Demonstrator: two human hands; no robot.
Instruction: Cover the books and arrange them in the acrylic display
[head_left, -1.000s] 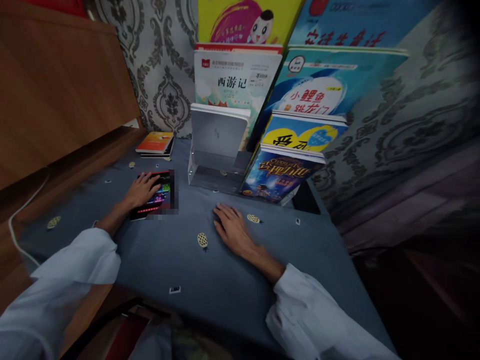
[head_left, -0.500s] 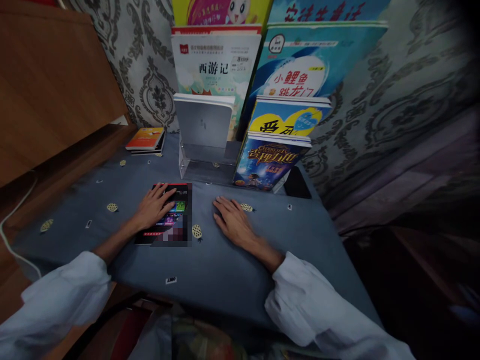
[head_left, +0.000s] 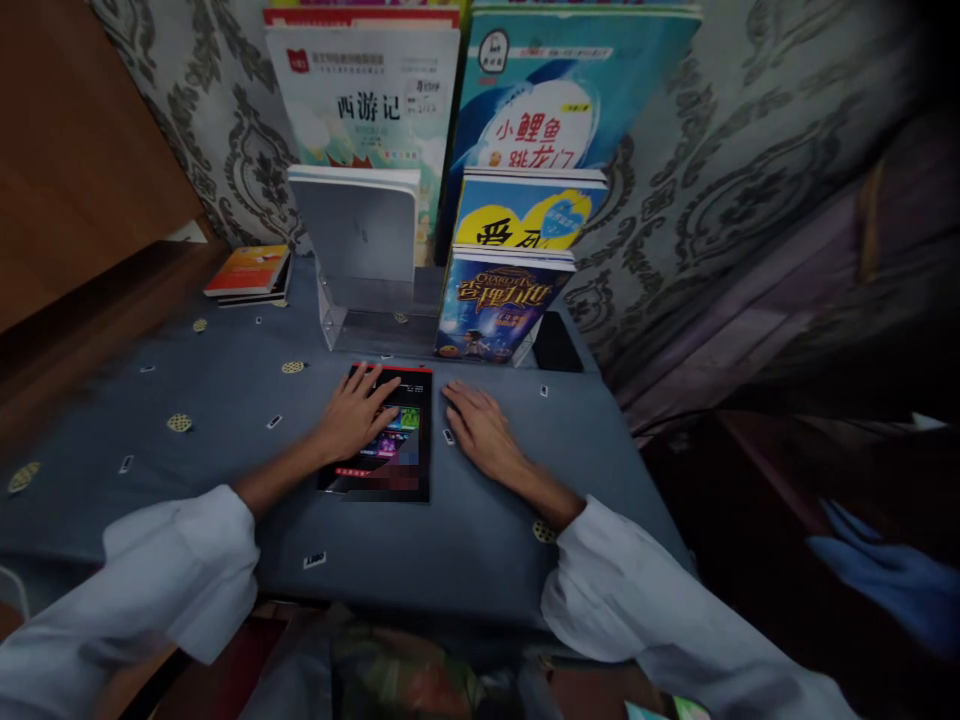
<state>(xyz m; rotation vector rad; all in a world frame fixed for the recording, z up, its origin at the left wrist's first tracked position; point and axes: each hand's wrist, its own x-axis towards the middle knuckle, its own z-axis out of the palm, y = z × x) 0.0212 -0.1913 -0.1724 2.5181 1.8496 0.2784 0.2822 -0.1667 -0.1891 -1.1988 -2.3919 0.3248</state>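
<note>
My left hand [head_left: 356, 415] lies flat with spread fingers on the upper left part of a black book [head_left: 416, 400]. Red edging and small colourful pictures show on the cover, and its lower part is blurred out. The book rests flat on the grey-blue tablecloth. Just past its right edge, my right hand [head_left: 484, 430] is palm down on the cloth, fingers stretched out and holding nothing. A narrow gap separates that hand from the book.
Behind the hands stands a clear tiered rack [head_left: 367, 330] with a grey-covered book [head_left: 360, 230], a blue book [head_left: 499, 305] and taller books. A small orange book pile [head_left: 247, 272] sits at back left. A dark flat object [head_left: 556, 342] lies right of the rack.
The black book has slid right across the cloth under my left hand. My right hand has also shifted right on the cloth. The view has turned slightly right and down.
</note>
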